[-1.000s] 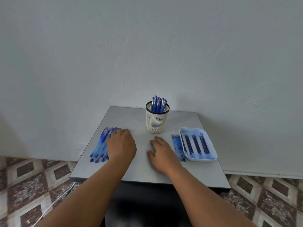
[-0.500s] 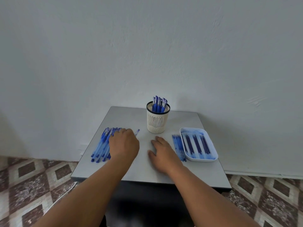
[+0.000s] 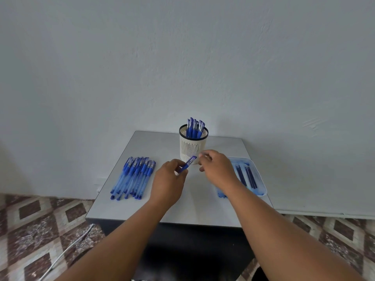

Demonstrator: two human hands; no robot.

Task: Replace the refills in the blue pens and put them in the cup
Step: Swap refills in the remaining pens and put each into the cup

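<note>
Nearest the camera, two bare forearms are reaching forward over the near edge of the grey table (image 3: 182, 207), above a patterned tile floor (image 3: 36, 220) with a white cable (image 3: 67, 250) trailing across it at 7 o'clock. Above the middle of the table the left hand (image 3: 167, 182) is pinching a blue pen (image 3: 187, 164) between curled fingers, the pen slanting up toward 1 o'clock with its capped end just in front of the cup. The right hand (image 3: 218, 168) is hovering just beside that capped end, its fingers loosely curled toward the tip; whether they are touching the pen I cannot tell. At 9 o'clock of the hands a row of blue pens (image 3: 133, 177) is lying side by side on the table. At 3 o'clock a pale blue tray (image 3: 261, 179) is holding dark refills (image 3: 246, 177), and a few loose refills (image 3: 221, 194) are peeking out from under the right wrist. Farther back, at 12 o'clock, the white slotted cup (image 3: 192, 148) is standing upright with several finished pens (image 3: 194, 127) in it, before a plain wall (image 3: 182, 57).
</note>
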